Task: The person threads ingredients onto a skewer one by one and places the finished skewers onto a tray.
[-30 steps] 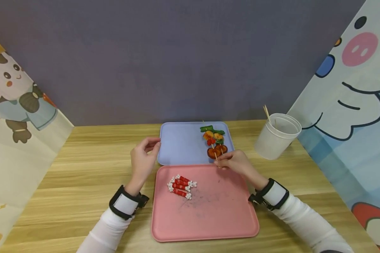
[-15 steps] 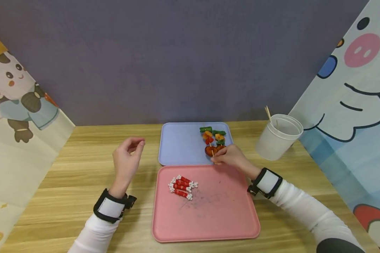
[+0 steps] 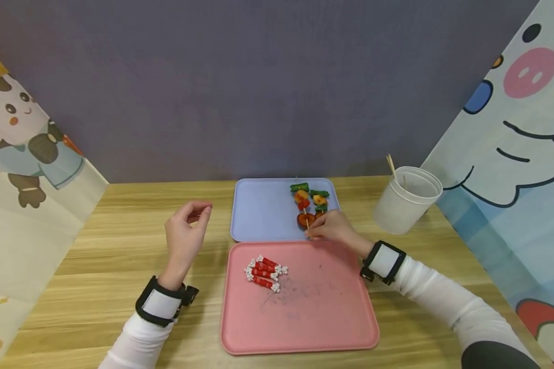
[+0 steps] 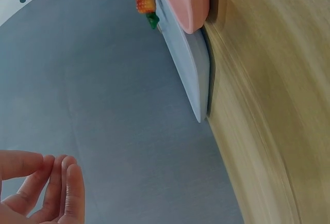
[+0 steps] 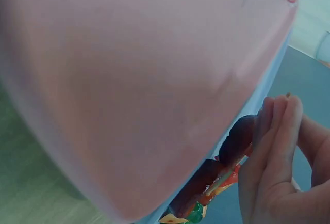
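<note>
2 hands work above a wood table. R hand has thumb & fingertips pinched tight on the near end of the L skewer, approx. at the near edge of the blue tray. That skewer runs over the tray's R side w/ green, orange, red & brown pcs., far end to near; can't tell if its full length rests on the tray. 2nd skewer is just beside it to the R, its brown pc. partly hidden behind the R hand. L hand is L of the blue tray, apart from it, fingers loosely curled w/ thumb close to the fingertips, nothing held. Pink tray sits nearer the person, its far edge up against the blue tray; approx. 4 red rolls w/ white ends lie together on its L side. White bucket stands R of the blue tray, w/ thin sticks poking above its rim.
</note>
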`<state>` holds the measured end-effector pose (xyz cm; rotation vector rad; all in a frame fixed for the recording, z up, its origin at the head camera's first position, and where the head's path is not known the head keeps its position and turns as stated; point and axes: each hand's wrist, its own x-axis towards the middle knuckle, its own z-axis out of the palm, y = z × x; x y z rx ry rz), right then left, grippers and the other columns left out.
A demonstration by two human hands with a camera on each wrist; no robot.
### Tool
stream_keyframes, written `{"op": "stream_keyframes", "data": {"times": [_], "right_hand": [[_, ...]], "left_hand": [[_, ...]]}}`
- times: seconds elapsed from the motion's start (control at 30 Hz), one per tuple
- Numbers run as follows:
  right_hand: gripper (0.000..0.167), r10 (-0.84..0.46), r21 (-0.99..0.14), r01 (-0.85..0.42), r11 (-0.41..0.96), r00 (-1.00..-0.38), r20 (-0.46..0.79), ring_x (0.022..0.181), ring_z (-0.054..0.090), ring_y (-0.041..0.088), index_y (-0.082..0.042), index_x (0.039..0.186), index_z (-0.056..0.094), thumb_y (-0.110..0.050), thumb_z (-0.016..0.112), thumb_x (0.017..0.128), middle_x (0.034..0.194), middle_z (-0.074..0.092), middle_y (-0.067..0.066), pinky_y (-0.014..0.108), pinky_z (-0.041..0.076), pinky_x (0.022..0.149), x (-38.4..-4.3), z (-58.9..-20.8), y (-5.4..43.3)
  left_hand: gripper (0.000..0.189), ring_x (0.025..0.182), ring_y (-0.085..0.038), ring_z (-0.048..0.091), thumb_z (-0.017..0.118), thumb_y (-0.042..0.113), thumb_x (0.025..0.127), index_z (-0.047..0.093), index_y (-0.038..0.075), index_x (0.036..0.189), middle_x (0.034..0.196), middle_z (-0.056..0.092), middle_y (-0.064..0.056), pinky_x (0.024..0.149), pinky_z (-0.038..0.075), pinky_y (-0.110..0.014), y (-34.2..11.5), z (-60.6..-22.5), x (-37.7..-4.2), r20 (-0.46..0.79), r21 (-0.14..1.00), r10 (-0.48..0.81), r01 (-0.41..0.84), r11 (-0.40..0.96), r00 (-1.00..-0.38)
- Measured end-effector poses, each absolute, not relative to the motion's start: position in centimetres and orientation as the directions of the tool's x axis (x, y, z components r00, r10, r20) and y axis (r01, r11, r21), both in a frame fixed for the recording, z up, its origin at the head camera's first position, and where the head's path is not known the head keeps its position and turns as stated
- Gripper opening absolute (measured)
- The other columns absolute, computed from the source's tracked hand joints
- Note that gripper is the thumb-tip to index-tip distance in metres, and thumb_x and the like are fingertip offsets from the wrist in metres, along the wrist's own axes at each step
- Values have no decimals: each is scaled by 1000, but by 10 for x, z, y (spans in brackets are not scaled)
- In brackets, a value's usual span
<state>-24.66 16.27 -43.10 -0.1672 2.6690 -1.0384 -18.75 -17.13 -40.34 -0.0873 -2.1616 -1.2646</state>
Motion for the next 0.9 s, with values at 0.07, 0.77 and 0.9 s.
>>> {"op": "stream_keyframes", "data": {"times": [0.07,0.77,0.9], "right_hand": [[24,-229,-655,-54,754,-956,-185,74,64,11,-8,84,78,-31,79,76,80,73,3,24,51,66,-248,-433,162],[16,-339,-642,-137,754,-919,-202,61,62,8,-9,80,76,-25,77,79,65,69,-2,22,47,59,-247,-432,156],[16,-338,-660,-107,743,-912,-233,59,63,9,-8,80,76,-23,77,79,65,69,0,22,49,56,-248,-433,156]], "left_hand": [[10,76,-7,61,65,9,88,72,3,93,90,72,-9,70,49,-13,-171,-403,-188,539,765,-240,349,542,-808],[10,73,-9,61,66,12,88,72,5,91,89,72,-7,67,47,-13,-172,-400,-185,537,746,-207,347,568,-817],[9,73,-6,60,66,11,88,72,5,91,88,72,-7,67,46,-12,-171,-401,-186,534,749,-206,346,565,-820]]}}
